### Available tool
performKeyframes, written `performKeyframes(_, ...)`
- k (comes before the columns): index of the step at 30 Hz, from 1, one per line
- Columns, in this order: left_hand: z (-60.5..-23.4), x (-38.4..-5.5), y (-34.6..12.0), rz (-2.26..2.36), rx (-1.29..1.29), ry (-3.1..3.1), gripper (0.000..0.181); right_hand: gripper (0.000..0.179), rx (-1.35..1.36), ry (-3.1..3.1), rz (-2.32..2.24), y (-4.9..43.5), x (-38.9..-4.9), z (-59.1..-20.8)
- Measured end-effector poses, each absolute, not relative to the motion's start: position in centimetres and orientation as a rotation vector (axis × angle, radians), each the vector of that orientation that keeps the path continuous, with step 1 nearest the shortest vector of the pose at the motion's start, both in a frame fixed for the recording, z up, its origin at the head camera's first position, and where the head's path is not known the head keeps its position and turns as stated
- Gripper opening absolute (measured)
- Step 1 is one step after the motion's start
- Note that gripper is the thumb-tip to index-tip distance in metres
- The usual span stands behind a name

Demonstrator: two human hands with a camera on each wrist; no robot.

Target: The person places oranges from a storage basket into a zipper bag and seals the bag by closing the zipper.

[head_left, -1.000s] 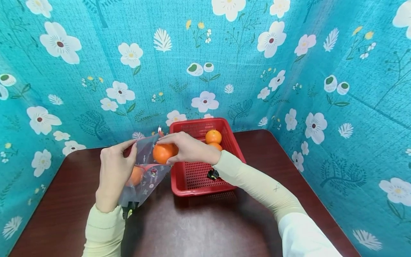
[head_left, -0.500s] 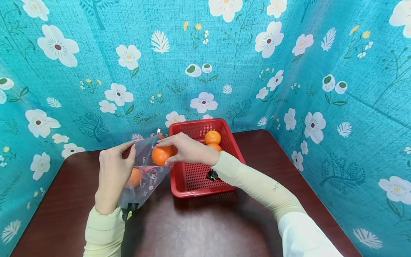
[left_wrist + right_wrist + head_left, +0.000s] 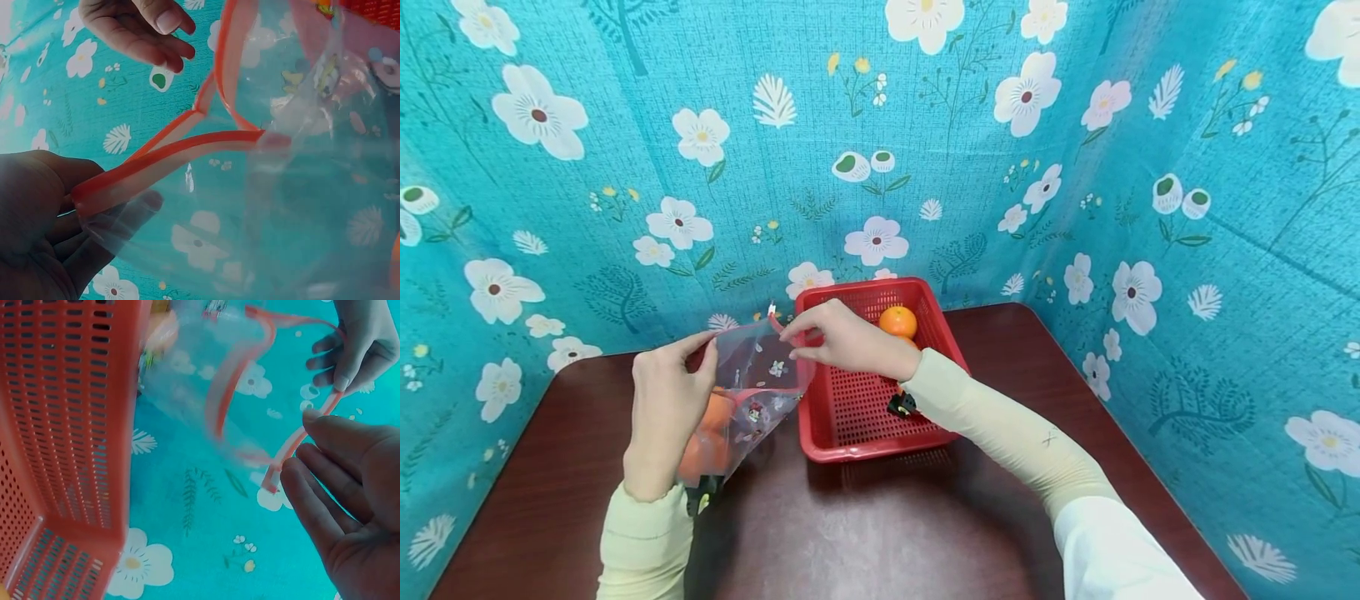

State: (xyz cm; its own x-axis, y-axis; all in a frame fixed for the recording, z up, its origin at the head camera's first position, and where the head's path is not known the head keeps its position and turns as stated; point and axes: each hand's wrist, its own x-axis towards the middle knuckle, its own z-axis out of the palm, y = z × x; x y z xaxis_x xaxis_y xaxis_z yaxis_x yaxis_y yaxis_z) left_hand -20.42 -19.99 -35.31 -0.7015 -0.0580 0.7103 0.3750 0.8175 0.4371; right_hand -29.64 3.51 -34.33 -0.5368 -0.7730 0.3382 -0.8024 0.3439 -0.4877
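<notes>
My left hand [image 3: 666, 392] pinches the red-edged mouth of a clear zip bag [image 3: 169, 162], which stands open. Two oranges [image 3: 703, 454] lie low in the bag, one above the other, partly behind the left hand and seen through printed plastic. My right hand [image 3: 846, 337] is at the far side of the bag's mouth with thumb and fingers apart, nothing between them. In the right wrist view, its fingertips [image 3: 290, 472] overlap the red zip strip. The left wrist view shows a gap between that hand and the plastic.
A red perforated basket [image 3: 816, 429] stands right of the bag, under my right forearm. An orange [image 3: 898, 321] sits at its back, others partly hidden by the arm. The dark brown table [image 3: 880, 533] ends at a floral cloth [image 3: 805, 208] behind and at the right.
The orange that my right hand held over the mouth has dropped into the bag, beside the one there before. The right fingers have let go; the left hand keeps its hold.
</notes>
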Motion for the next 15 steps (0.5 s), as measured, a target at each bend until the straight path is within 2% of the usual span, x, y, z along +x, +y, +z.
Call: performKeyframes(15,-35.5,-20.4,-19.9,-0.757,-0.231,-2.236,0.016,0.024,1.334,-2.62,1.002,6.0,-32.4,-35.9)
